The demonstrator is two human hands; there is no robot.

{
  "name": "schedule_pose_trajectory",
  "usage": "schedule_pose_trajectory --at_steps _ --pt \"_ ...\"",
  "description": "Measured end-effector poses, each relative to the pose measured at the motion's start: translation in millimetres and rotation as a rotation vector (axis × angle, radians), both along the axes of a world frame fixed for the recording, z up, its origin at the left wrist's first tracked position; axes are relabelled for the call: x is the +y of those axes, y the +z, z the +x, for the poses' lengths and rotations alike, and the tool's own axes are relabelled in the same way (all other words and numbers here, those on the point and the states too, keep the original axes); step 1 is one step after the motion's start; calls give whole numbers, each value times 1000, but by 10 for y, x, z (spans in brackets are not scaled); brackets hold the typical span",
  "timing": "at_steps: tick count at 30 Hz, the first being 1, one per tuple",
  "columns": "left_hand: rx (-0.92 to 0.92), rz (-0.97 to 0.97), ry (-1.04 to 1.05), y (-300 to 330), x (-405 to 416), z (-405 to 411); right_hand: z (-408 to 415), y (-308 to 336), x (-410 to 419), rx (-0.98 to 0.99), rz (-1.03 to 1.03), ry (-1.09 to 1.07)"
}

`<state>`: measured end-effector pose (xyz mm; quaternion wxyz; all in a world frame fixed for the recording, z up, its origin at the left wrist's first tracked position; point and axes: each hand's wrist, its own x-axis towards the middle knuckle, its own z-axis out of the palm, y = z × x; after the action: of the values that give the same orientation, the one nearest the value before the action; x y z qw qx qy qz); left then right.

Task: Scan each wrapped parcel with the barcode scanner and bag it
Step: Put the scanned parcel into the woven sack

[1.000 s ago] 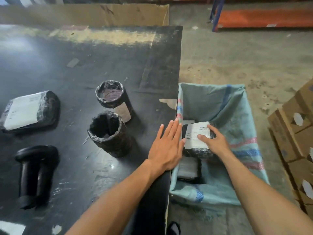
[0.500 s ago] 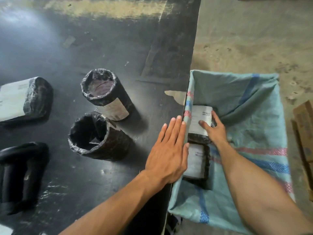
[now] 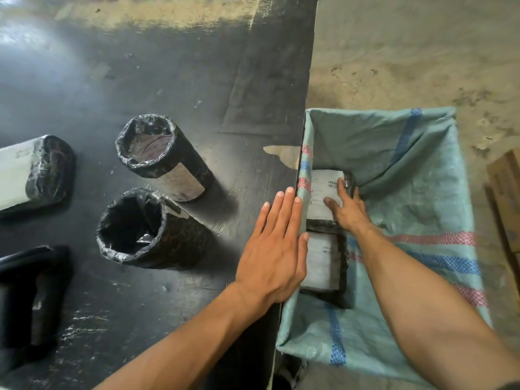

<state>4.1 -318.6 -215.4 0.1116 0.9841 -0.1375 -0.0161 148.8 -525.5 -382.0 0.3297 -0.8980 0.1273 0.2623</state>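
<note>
The right hand [image 3: 350, 213] reaches into the woven sack [image 3: 408, 170] beside the table [image 3: 197, 80], its fingers [image 3: 330, 202] grasping a labelled parcel [image 3: 323, 190] just beyond a second parcel [image 3: 322, 261] lying in the sack. The left hand [image 3: 274, 254] rests flat, fingers released, on the table edge against the sack. Two cylindrical parcels [image 3: 163, 159] stand left of it.

No text, brand or number can be read. The white paper labels on the two flat black-wrapped parcels inside the green woven sack [image 3: 394, 153] carry small dark print, too blurred to make out. The pale labels on the two black-wrapped cylinder parcels standing near the black bench's right edge show only faint, illegible marks.
</note>
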Motion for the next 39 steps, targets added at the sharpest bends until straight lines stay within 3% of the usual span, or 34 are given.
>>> schedule_pose_trajectory --at_steps 9,17,25,35,39 --pt "33 -2 -17 29 18 -2 -4 265 209 69 -396 170" --pt "40 -15 -28 18 32 11 -456 680 196 174 -343 167" --pt "35 -80 -35 38 38 -5 -946 1193 43 112 -347 207" --pt "153 -327 -11 523 109 -98 -1310 2146 82 -148 -381 111" --pt "78 -504 -52 1008 185 -52 -1331 2632 262 -263 -398 10"
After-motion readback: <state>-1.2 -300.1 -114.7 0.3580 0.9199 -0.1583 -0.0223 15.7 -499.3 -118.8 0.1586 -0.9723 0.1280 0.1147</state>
